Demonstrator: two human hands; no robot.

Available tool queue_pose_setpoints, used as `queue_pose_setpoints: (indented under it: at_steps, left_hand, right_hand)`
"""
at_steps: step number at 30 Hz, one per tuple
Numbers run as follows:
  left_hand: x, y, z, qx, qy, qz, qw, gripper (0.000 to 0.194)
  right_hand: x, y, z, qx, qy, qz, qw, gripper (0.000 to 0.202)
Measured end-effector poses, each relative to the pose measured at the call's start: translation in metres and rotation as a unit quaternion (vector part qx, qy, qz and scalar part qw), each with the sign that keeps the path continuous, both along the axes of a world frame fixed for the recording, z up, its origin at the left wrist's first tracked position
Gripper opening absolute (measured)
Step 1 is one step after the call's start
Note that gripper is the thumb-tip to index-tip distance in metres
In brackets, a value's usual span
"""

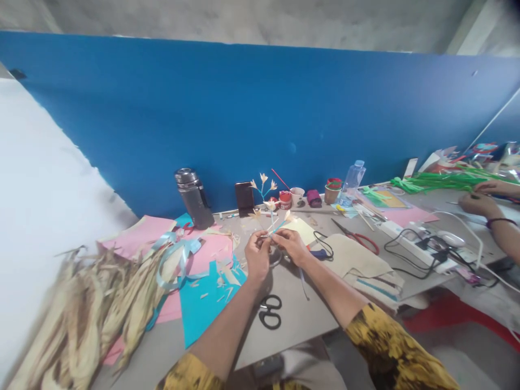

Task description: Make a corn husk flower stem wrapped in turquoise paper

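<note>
A small branch of pale flowers (271, 205) on light-blue stems stands upright above my hands. My left hand (258, 250) is closed round the lower stem, with its fingertips pinched together. Beside it, my right hand (291, 244) pinches the same stem from the right, close to a side flower. The fingertips of both hands nearly meet. Below them, black-handled scissors (270, 312) lie on the grey table (290, 325). A thin ribbon hangs beneath my right hand.
Dried husks (81, 319), pink and blue paper (203, 298) lie left. A flask (194, 199), phone (244, 199), cups (297, 196) and bottle (352, 181) stand behind. Right are red-handled scissors (359, 237), cloth (357, 260), a power strip (416, 244) and another person's hands (481, 203) at green strips.
</note>
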State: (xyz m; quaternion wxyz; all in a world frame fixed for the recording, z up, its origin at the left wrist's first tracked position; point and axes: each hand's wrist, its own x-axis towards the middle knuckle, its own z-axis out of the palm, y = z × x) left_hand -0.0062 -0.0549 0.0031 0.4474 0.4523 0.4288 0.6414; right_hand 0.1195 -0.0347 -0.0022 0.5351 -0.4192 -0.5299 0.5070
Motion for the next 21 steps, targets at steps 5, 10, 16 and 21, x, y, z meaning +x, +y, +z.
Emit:
queue_pose_setpoints:
  at_steps: [5, 10, 16, 21]
  left_hand:
    - [0.0, -0.002, 0.001, -0.001, 0.003, -0.032, 0.999, 0.036]
    - [0.002, -0.007, 0.001, 0.01, -0.001, -0.035, 0.999, 0.035]
    - [0.004, -0.008, -0.002, -0.009, 0.001, -0.065, 0.998, 0.035]
    - [0.005, -0.01, 0.0, -0.019, -0.006, -0.096, 0.995, 0.041]
  right_hand:
    - [0.001, -0.001, 0.001, 0.016, -0.018, 0.022, 0.999, 0.034]
    - [-0.001, -0.008, 0.011, 0.018, 0.005, 0.023, 1.0, 0.025]
    - [0.002, -0.007, 0.016, 0.006, -0.015, 0.006, 1.0, 0.024]
    - [0.005, -0.004, 0.012, -0.005, -0.018, -0.009, 1.0, 0.024]
